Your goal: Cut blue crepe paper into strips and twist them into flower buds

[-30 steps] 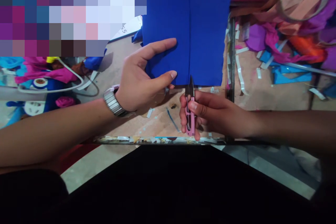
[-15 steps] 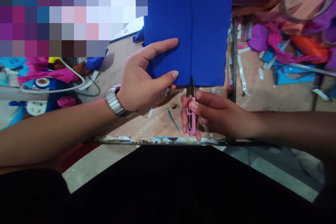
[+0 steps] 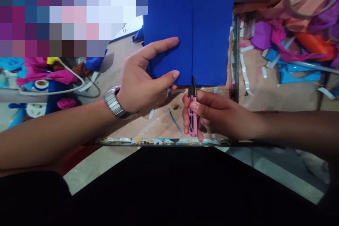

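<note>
A blue fabric piece with a seam or slit line down its middle lies on the wooden table. On its left lower part rests my left hand, thumb and forefinger spread apart, a metal-band watch on the wrist. My right hand is closed around small pink thread snips just below the fabric's near edge. The dark blades point away from me, their tips at the bottom of the centre line.
Coloured scraps and a tape roll lie at the right, beyond a dark table seam. At the left are more scraps and a white cable. Thin offcuts line the table's front edge.
The view has shifted very slightly. Both hands, the snips and the blue fabric keep nearly the same places relative to each other.
</note>
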Demonstrator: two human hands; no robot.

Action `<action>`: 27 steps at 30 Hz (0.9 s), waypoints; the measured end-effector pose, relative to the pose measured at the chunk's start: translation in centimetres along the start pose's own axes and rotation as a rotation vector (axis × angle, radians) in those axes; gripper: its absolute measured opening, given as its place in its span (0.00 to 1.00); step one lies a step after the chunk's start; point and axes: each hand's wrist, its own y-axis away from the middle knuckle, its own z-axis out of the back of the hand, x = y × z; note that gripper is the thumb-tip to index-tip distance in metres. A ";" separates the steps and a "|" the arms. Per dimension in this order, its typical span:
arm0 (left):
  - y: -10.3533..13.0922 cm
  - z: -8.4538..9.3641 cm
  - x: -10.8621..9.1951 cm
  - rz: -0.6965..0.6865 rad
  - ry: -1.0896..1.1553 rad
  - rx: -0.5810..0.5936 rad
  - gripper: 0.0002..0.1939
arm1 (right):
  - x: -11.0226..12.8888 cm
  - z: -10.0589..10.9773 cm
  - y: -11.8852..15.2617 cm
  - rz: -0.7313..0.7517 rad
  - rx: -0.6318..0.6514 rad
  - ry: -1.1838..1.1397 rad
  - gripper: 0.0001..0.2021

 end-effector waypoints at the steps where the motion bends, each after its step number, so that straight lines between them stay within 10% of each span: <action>1: 0.0 0.0 0.2 -0.016 -0.007 -0.001 0.32 | 0.0 0.0 0.0 0.003 0.002 0.006 0.16; 27: -0.2 -0.2 -0.2 0.029 0.029 -0.045 0.30 | 0.1 0.2 -0.1 0.026 0.022 0.051 0.19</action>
